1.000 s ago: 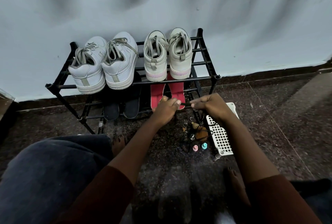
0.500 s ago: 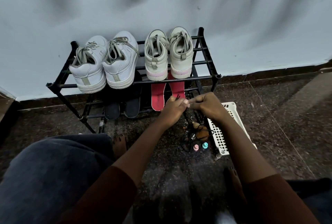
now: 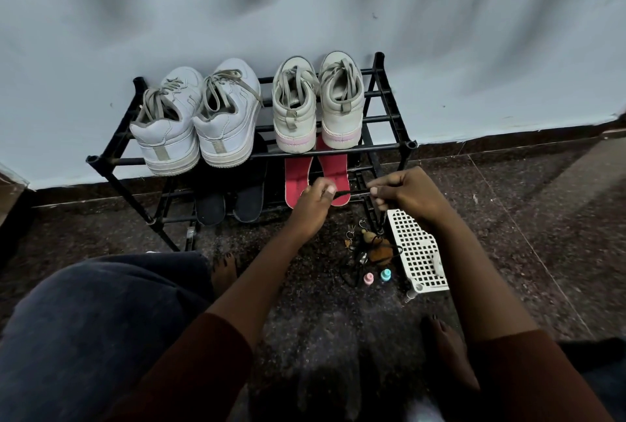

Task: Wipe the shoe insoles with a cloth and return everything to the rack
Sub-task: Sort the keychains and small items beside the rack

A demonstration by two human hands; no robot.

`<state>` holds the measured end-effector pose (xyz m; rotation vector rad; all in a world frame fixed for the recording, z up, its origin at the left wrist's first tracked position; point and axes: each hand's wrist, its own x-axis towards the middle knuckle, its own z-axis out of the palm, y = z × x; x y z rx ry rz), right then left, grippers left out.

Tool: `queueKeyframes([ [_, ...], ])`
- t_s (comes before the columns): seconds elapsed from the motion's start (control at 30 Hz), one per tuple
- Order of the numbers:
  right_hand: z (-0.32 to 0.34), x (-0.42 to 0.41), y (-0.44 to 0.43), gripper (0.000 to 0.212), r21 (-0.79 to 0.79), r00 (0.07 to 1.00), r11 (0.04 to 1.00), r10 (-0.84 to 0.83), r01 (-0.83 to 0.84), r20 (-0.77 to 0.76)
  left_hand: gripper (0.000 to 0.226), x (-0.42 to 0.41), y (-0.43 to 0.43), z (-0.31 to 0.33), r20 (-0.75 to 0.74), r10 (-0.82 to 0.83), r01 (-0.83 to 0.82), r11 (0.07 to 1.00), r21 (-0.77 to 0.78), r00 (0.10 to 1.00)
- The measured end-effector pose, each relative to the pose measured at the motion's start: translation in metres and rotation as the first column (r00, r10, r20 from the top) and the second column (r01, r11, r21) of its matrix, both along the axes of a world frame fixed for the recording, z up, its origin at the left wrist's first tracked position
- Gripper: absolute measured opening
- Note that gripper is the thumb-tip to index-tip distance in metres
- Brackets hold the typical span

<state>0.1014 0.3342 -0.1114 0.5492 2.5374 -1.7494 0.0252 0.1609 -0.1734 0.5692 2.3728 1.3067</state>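
A black two-tier rack [image 3: 394, 117] stands against the wall. Its top shelf carries a white sneaker pair [image 3: 200, 123] and a cream pair with pink soles [image 3: 318, 106]. On the lower shelf lie two red insoles [image 3: 298, 177] and two black insoles [image 3: 230, 205]. My left hand [image 3: 313, 201] and my right hand [image 3: 410, 194] are in front of the lower shelf. Each pinches one end of a thin black cord [image 3: 354, 192] stretched between them. No cloth is in sight.
A white perforated basket [image 3: 418, 252] lies on the dark stone floor to the right of the rack. Beside it are a keychain bundle [image 3: 372, 249] and small pink [image 3: 368, 278] and teal [image 3: 385, 274] caps. My knee and bare feet are in the foreground.
Half a second ago my fingertips met in front of the red insoles. The hands have since moved apart, and the black cord is drawn out between them.
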Motion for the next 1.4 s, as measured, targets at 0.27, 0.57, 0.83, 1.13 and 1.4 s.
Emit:
queueKeyframes([
  [0.27,0.021,-0.008,-0.023,0.013,0.531,0.956,0.796,0.237,-0.292,0.170,0.030,0.004,0.014,0.007,0.276,0.071,-0.163,0.932,0.323,0.959],
  [0.57,0.017,-0.008,-0.034,0.010,0.121,0.999,0.992,-0.013,0.019,-0.053,0.023,0.017,0.024,0.018,0.471,-0.037,-0.246,0.816,0.524,0.881],
  [0.83,0.005,-0.012,-0.038,0.017,0.360,0.993,0.929,-0.050,0.087,-0.112,0.027,0.018,0.025,0.021,0.480,0.046,-0.262,0.881,0.394,0.876],
  [1.13,-0.006,-0.007,-0.037,0.033,0.432,0.947,0.874,-0.088,0.223,-0.309,0.023,0.015,0.022,0.028,0.467,-0.046,-0.165,0.901,0.401,0.883],
  [1.4,-0.013,-0.008,-0.036,0.018,0.127,0.932,0.954,-0.228,0.272,-0.282,0.025,0.013,0.025,0.034,0.433,0.027,-0.265,0.824,0.500,0.901],
])
